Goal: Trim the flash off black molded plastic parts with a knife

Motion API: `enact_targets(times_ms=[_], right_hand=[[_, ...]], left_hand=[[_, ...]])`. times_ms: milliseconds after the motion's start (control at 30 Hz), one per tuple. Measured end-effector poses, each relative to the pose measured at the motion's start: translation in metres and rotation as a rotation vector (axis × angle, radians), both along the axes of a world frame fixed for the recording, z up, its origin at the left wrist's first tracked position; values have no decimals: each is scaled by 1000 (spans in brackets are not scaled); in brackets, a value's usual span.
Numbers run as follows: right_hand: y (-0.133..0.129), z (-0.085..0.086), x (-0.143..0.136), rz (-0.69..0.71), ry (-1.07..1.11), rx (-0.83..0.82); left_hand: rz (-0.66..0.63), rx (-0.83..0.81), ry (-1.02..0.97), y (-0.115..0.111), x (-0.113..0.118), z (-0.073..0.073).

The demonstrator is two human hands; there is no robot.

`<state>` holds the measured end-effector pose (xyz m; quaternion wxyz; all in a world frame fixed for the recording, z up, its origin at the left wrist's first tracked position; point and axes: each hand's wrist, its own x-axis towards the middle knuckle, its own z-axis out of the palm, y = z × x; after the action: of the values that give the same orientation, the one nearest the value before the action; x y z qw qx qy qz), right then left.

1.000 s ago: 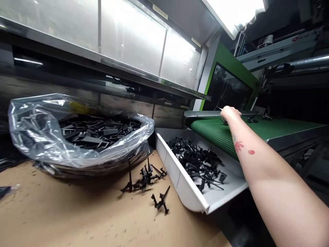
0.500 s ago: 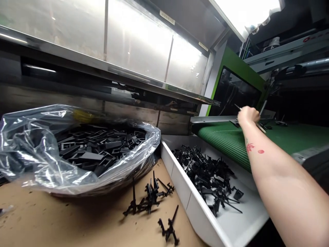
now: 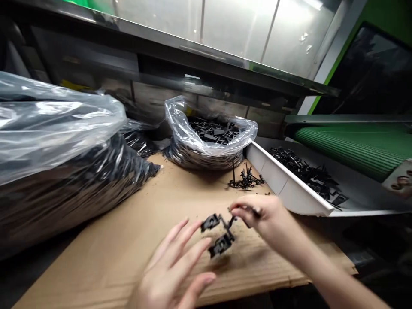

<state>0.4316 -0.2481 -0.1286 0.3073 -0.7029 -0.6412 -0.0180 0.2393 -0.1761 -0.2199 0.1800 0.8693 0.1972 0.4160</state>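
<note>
My right hand [image 3: 257, 212] is closed on a black plastic sprue with parts [image 3: 227, 229], gripping its stem above the cardboard. Two small black rectangular pieces sit at the sprue's left ends. My left hand [image 3: 175, 262] has its fingers spread, with the fingertips close beside those pieces; whether they touch is blurred. Behind the hands lies a small heap of bare black sprues [image 3: 246, 178] on the cardboard-covered table [image 3: 154, 214]. Farther back stands a clear plastic bag [image 3: 209, 152], open at the top and filled with black rectangular parts [image 3: 215, 132].
A large, full plastic bag [image 3: 61, 141] takes up the left side. At the right, a white tray [image 3: 283, 184] holds black sprues and parts [image 3: 304, 167], below the end of a green conveyor belt [image 3: 341, 146]. A metal ledge [image 3: 206, 53] runs across the back.
My right hand has come back from the conveyor to above the cardboard, holding a black sprue with parts. My left hand has entered view. The view has swung left.
</note>
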Motion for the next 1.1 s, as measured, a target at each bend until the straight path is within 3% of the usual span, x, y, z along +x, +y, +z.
enact_targets(times_ms=[100, 233, 333, 533, 633, 733, 833, 900, 967, 1033, 1100], right_hand=[[3, -33, -35, 45, -16, -74], [5, -32, -52, 100, 45, -237], [15, -27, -27, 38, 209, -351], [40, -36, 54, -58, 518, -570], [29, -27, 73, -110, 543, -453], [7, -10, 83, -279, 467, -221], [-22, -9, 75, -434, 312, -110], [-42, -22, 58, -421, 197, -117], [-59, -42, 36, -184, 21, -133], [-69, -63, 16, -44, -13, -49], [-73, -81, 2, -14, 23, 59]], left_hand=[[16, 124, 221, -4, 12, -2], [57, 324, 267, -2, 19, -12], [79, 398, 302, -1, 18, -13], [84, 400, 402, -2, 20, -10], [98, 308, 378, -5, 25, -6], [130, 127, 278, -11, 29, 4], [-20, -95, 119, -18, 33, 15], [-114, -255, 34, -23, 37, 19], [-135, -400, 0, -26, 42, 20], [-143, -503, -2, -28, 47, 18], [-162, -569, 1, -28, 51, 15]])
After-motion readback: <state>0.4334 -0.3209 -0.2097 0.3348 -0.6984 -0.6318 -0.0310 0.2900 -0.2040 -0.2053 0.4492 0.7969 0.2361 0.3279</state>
